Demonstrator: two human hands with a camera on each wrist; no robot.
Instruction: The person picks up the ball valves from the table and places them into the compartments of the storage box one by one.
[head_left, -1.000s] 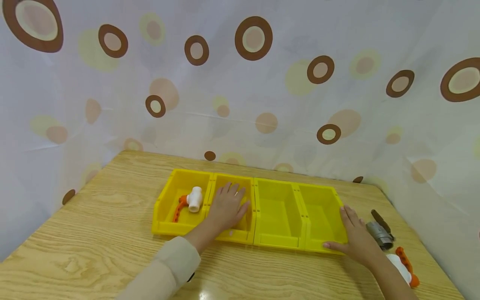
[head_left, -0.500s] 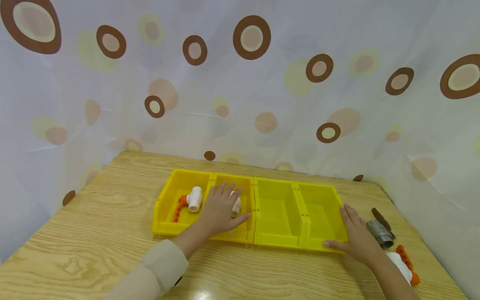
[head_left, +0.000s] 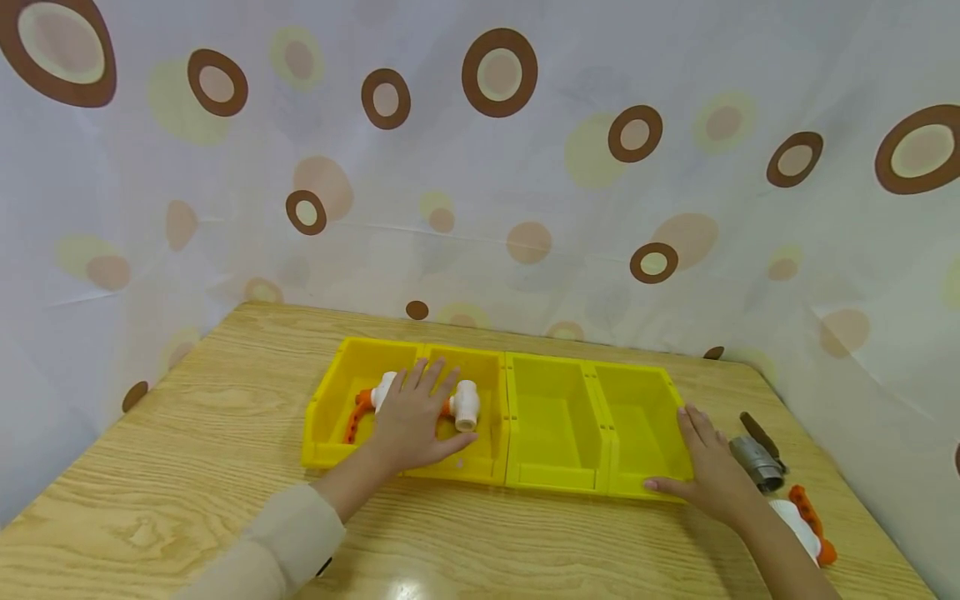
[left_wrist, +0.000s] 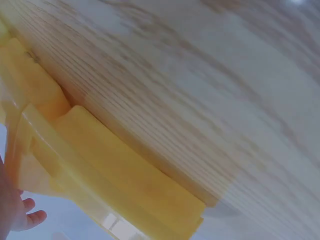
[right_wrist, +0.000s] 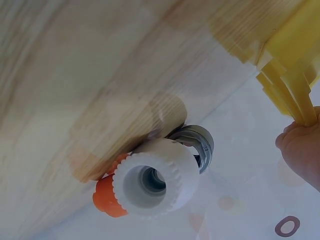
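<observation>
A row of joined yellow bins (head_left: 558,479) stands on the table. My left hand (head_left: 408,425), fingers spread, hovers above the divider between the two leftmost bins and holds nothing. Partly behind it, a white ball valve (head_left: 467,406) with an orange handle lies in the second bin from the left. The leftmost bin holds another white valve (head_left: 385,388) with an orange handle, partly hidden by the same hand. My right hand (head_left: 712,475) rests against the outer right side of the row, fingers extended along the wall and thumb at the front edge.
Right of the bins, a grey metal valve (head_left: 757,463) with a dark handle lies on the wooden table (head_left: 187,467). Nearer me is a white valve (right_wrist: 160,180) with an orange handle, beside my right forearm. A patterned curtain (head_left: 450,167) hangs behind the table.
My left hand has moved left, out from over the second bin, uncovering the white valve there and partly covering the one in the leftmost bin. The right hand keeps its place.
</observation>
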